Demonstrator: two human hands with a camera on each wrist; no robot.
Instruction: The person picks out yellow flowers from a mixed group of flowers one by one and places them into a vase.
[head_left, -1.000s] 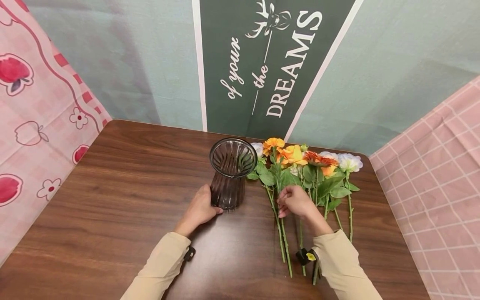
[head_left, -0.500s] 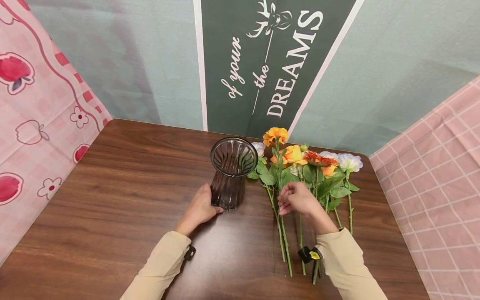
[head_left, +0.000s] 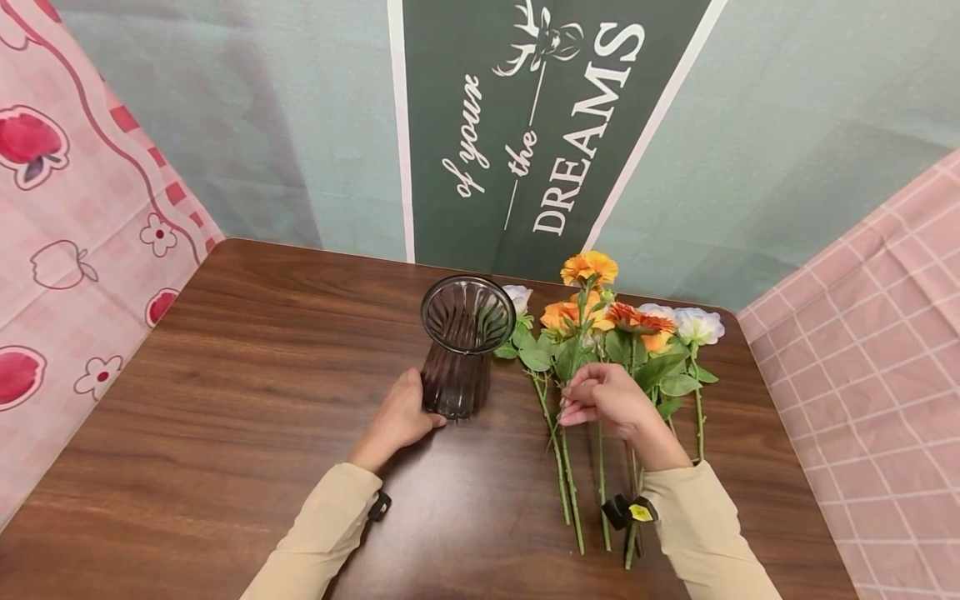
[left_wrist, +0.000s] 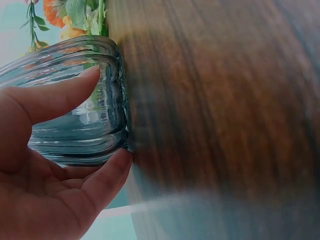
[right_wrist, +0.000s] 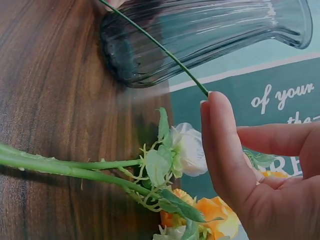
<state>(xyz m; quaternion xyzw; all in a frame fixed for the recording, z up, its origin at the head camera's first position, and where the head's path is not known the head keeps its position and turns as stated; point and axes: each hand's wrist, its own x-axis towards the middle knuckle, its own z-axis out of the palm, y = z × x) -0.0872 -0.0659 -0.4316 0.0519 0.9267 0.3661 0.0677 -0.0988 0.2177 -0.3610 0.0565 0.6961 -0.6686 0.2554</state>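
A dark translucent ribbed glass vase (head_left: 459, 379) stands upright on the table in the head view. My left hand (head_left: 399, 421) grips its lower left side; in the left wrist view the thumb and fingers lie around the base of the glass. To the right, my right hand (head_left: 613, 402) pinches the thin green stem of an orange flower (head_left: 589, 268), whose bloom rises above the others. In the right wrist view the stem (right_wrist: 160, 46) runs from the fingertips across in front of the vase. Part of the stem is hidden behind the hand.
Several other flowers lie side by side at the right, among them a red-orange one (head_left: 637, 318), a white one (head_left: 699, 325) and another white one (head_left: 517, 297) beside the vase. The wooden table (head_left: 247, 375) meets a printed cloth backdrop (head_left: 337, 142) at its rear.
My right hand has lifted the orange flower off the row and drawn it to the right, its bloom now higher. The left hand and the vase have stayed put.
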